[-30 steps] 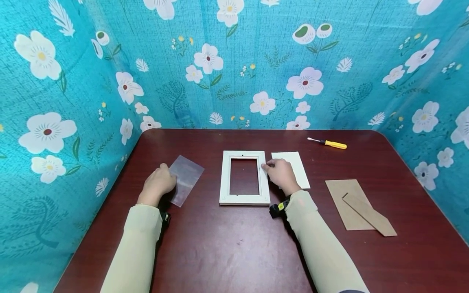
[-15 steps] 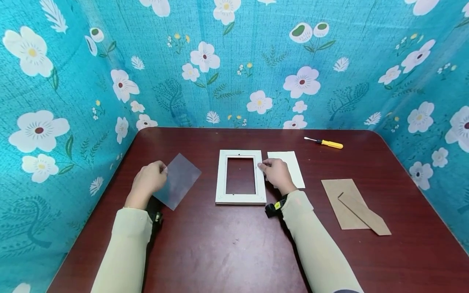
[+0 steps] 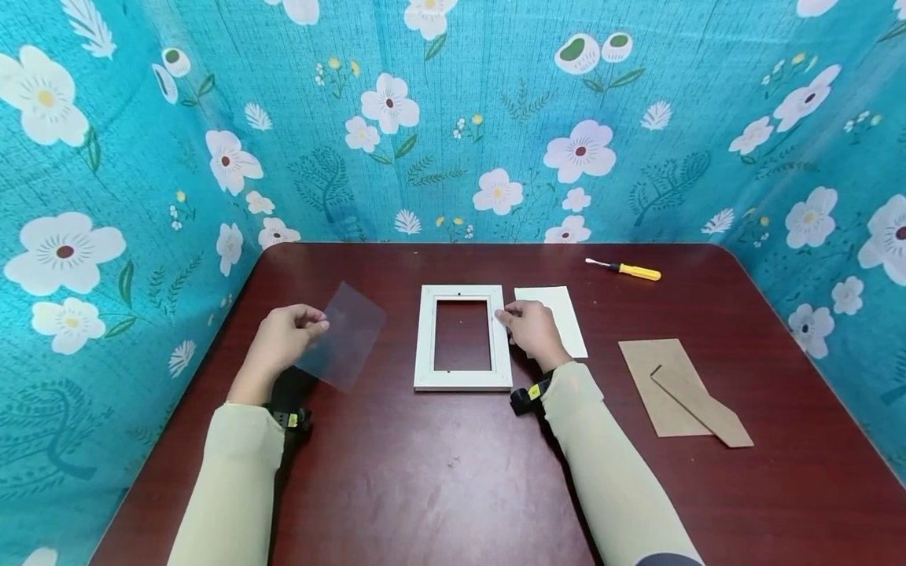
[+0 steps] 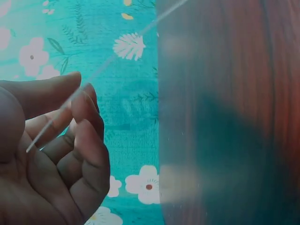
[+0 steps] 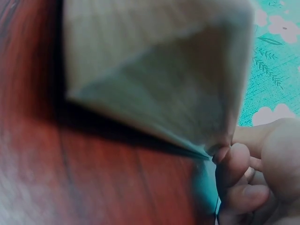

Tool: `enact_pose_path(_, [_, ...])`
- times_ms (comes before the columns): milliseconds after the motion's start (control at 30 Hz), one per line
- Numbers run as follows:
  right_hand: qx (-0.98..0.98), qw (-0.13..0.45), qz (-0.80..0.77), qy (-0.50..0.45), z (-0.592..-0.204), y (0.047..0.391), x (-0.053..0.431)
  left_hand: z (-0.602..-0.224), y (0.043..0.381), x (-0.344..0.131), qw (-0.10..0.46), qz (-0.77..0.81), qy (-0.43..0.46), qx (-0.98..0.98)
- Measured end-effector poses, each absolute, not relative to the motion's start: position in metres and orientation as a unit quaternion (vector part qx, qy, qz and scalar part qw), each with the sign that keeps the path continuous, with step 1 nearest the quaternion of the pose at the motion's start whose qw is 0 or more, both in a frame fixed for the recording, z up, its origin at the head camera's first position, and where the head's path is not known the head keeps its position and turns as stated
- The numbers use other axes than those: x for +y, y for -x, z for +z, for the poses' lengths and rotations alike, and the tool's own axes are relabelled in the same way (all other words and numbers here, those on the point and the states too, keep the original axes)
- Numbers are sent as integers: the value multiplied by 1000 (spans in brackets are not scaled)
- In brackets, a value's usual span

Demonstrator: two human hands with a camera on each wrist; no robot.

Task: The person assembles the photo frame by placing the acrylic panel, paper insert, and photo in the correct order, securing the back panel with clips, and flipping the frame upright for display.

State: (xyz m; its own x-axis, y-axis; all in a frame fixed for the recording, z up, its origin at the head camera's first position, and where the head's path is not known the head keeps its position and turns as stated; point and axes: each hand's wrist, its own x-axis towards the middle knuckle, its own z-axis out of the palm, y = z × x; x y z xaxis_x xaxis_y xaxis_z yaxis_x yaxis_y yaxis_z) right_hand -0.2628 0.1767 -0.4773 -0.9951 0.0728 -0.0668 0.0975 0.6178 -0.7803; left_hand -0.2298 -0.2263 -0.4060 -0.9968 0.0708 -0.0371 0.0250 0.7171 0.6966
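Observation:
My left hand (image 3: 278,339) pinches one edge of a clear plastic sheet (image 3: 350,334) between thumb and fingers, holding it tilted over the left part of the table. In the left wrist view the sheet's edge (image 4: 44,130) runs between the thumb and fingertips. A white picture frame (image 3: 427,338), its middle opening bare to the table, lies near the centre. On its right side my right hand (image 3: 534,332) grips the frame between thumb and fingers. The right wrist view has the frame's side (image 5: 150,89) up close, with the fingertips at its lower corner.
A white card (image 3: 569,318) lies partly behind the right hand. Further right, a brown backing board (image 3: 647,362) has a brown stand leg (image 3: 708,410) across it. A yellow-handled screwdriver (image 3: 637,272) lies near the back edge. Floral cloth surrounds the dark red table (image 3: 453,487).
The left hand has lifted the plastic sheet off the table and turned, moving slightly left. The right hand keeps its hold on the frame. The whole view has shifted a little.

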Motion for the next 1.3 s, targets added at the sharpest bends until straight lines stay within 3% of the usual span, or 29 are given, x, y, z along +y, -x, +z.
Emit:
enact_pose_path(400, [898,9,-438,-45,-480,262,178,-420,237,-223,35,533,30,845])
enact_pose_path(1000, [893,31,-444,-59,-481,262,179,-425,242,-213,27,578,54,814])
enact_pose_path(1300, [891,12,-451,-50,-483,264,178,-425,245,-204,26,611,62,789])
